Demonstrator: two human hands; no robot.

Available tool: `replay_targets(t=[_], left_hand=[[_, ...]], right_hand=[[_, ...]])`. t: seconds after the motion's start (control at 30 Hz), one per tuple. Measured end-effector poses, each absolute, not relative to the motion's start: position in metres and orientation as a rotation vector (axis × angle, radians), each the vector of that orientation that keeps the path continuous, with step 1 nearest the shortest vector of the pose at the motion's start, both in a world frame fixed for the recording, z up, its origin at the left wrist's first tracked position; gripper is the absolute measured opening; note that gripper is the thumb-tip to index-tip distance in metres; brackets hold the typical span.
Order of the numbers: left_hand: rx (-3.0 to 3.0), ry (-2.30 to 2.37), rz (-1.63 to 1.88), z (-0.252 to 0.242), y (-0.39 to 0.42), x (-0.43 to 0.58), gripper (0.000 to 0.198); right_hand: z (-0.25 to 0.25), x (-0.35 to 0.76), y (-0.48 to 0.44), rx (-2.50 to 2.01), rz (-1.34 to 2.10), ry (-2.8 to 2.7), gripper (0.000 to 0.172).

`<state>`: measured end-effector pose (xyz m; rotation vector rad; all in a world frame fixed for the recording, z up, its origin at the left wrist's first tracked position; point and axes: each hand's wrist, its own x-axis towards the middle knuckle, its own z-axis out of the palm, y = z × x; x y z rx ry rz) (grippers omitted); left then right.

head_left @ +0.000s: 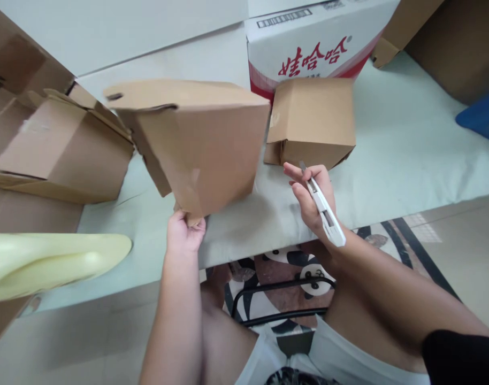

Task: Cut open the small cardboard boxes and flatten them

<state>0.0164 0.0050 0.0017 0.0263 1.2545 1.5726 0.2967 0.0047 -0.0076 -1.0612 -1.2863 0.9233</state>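
My left hand point(186, 231) is closed on the lower edge of a brown cardboard box point(212, 155), which stands tilted above the table. Tape shows near its bottom, and a slot and a torn-looking edge along its top. My right hand point(314, 195) holds a white utility knife point(325, 211) between thumb and fingers, its metal tip pointing up and away from me. Just beyond that hand sits a smaller cardboard box point(314, 115), apart from the knife. The left fingertips are partly hidden by the box.
A pale green cloth point(405, 155) covers the table. Behind stands a white and red printed carton point(316, 48). More cardboard boxes point(79, 144) crowd the left, with a pale yellow smooth object point(60, 262) nearer me. A blue object point(483, 117) lies at the right edge.
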Motion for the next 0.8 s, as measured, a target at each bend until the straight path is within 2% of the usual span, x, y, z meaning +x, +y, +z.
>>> replay_targets(t=[0.13, 0.23, 0.33, 0.53, 0.8], left_hand=[[-0.073, 1.097, 1.447, 0.008, -0.002, 0.020, 0.023], [0.082, 1.036, 1.452, 0.008, -0.008, 0.026, 0.018], [0.210, 0.999, 1.449, 0.006, -0.013, 0.029, 0.025], [-0.038, 0.821, 1.237, -0.001, -0.012, 0.019, 0.017], [0.053, 1.050, 1.075, 0.007, -0.007, 0.024, 0.027]], right_hand=[[-0.013, 0.295, 0.009, -0.971, 0.996, -1.252, 0.033], [-0.015, 0.292, 0.011, -0.986, 1.040, -1.233, 0.035], [-0.015, 0.290, 0.011, -1.013, 1.071, -1.220, 0.038], [-0.013, 0.292, 0.011, -1.016, 1.073, -1.191, 0.038], [-0.007, 0.295, 0.009, -0.990, 1.098, -1.189, 0.041]])
